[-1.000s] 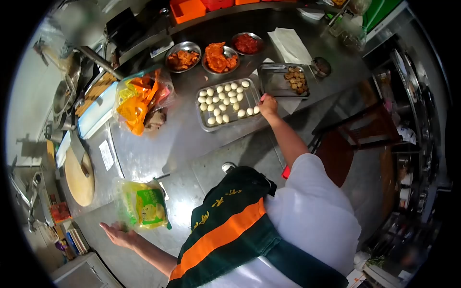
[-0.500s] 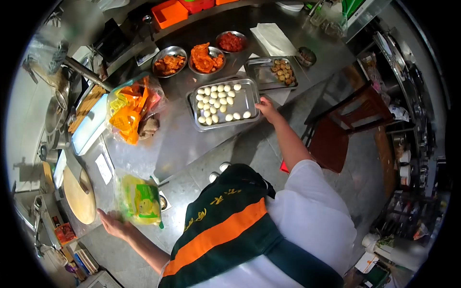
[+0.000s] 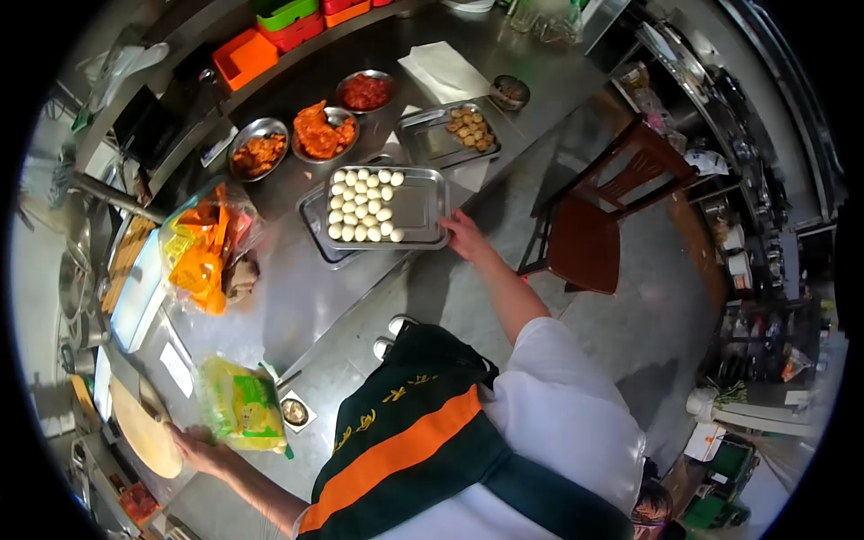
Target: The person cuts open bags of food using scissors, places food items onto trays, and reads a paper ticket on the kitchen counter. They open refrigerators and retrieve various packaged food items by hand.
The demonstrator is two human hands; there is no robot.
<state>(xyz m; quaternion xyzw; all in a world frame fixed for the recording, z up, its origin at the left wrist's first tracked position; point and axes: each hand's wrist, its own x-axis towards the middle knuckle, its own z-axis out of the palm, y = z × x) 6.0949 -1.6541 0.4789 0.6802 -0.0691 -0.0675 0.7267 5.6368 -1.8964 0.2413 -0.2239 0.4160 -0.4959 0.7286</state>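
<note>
My right hand [image 3: 464, 236] grips the right edge of a metal tray [image 3: 421, 203], which is lifted and overlaps another metal tray [image 3: 310, 219] beneath it. Small white eggs [image 3: 361, 206] are gathered on the tray's left part. At the lower left, my left hand [image 3: 200, 449] is beside the round wooden board [image 3: 144, 423], its fingers apart and nothing visible in them. A green and yellow bag [image 3: 243, 407] lies just right of that hand. Behind the trays are bowls of orange-red food [image 3: 259, 155], [image 3: 322, 133] and red food [image 3: 366, 92].
A tray with brown balls [image 3: 472, 129] stands beyond the egg tray, near a white cloth [image 3: 445, 72]. A plastic bag with orange packets [image 3: 205, 256] lies left. A cleaver [image 3: 139, 389] rests on the board. A wooden chair [image 3: 589, 236] stands right.
The egg tray has come up off the tray below, and the eggs have rolled to its left side. My left hand has come closer to the round board. The view has turned.
</note>
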